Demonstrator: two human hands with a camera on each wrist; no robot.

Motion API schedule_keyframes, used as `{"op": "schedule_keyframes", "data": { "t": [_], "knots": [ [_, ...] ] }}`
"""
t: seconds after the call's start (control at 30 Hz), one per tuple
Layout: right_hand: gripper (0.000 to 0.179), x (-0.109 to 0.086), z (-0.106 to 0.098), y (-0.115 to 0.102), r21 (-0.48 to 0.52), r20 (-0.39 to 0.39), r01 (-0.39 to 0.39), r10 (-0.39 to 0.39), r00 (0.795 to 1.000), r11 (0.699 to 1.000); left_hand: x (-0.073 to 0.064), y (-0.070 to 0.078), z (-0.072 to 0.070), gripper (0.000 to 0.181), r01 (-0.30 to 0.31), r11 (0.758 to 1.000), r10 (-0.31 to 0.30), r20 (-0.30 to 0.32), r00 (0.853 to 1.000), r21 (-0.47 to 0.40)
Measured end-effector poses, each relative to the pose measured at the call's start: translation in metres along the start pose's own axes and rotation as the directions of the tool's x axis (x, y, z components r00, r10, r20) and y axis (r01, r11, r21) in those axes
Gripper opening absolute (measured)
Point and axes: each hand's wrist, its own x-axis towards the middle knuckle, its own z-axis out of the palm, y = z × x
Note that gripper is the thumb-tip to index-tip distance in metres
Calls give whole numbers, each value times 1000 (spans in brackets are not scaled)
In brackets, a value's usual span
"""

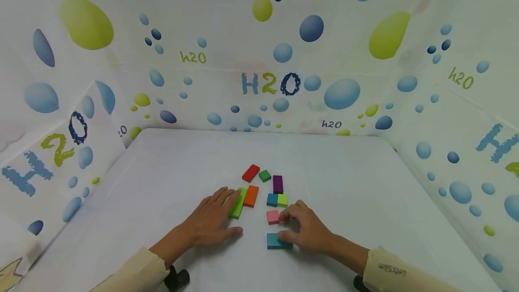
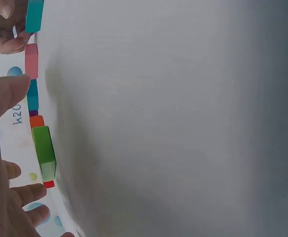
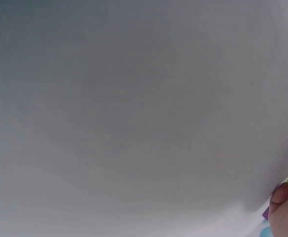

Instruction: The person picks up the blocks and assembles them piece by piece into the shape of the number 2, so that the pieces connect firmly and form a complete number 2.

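Note:
My left hand [image 1: 215,220] lies palm down with straight fingers at a long light green block [image 1: 238,206]. Its fingertips overlap the block's left side in the head view. An orange block [image 1: 251,196] sits right beside that block. My right hand [image 1: 310,229] is loosely bent, its fingertips at the right edge of a small pink block [image 1: 272,217]. Its thumb reaches over the right part of a teal block [image 1: 273,241]; contact cannot be told. In the left wrist view, the right hand [image 2: 3,29] shows behind the teal and pink blocks. In the right wrist view only a few fingers [image 3: 281,192] show.
Farther back lie a red block [image 1: 251,173], a green block [image 1: 265,175] and a purple block [image 1: 277,184]. A blue block [image 1: 272,199] and a yellow-green block [image 1: 282,200] touch side by side. White cloth [image 1: 194,157] covers the table; a patterned curtain [image 1: 227,57] hangs behind.

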Motion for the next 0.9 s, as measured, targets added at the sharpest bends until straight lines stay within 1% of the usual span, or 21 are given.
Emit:
{"op": "schedule_keyframes", "data": {
  "t": [0.13,0.27,0.47,0.67,0.77,0.9],
  "knots": [
    [31,4,3,-2,-48,-33,-16,15,999,999,6,1,0,96,9,1000,-9,-5,1000,3],
    [37,10,5,-7,-71,-68,-27,22,997,997,12,1,0,96,35,999,-35,-15,999,6],
    [40,21,9,-11,-103,-87,2,-11,996,995,16,-1,1,95,72,997,-72,-31,997,0],
    [40,29,12,-12,-144,-104,37,-53,993,989,16,-2,-1,91,71,997,-71,-49,996,7],
    [42,32,13,-13,-152,-111,39,-57,992,988,17,-2,-2,88,69,997,-68,-64,996,16],
    [50,37,14,-15,-181,-108,25,-45,993,983,19,-2,-2,84,68,998,-67,-73,995,15]
  ]
}}
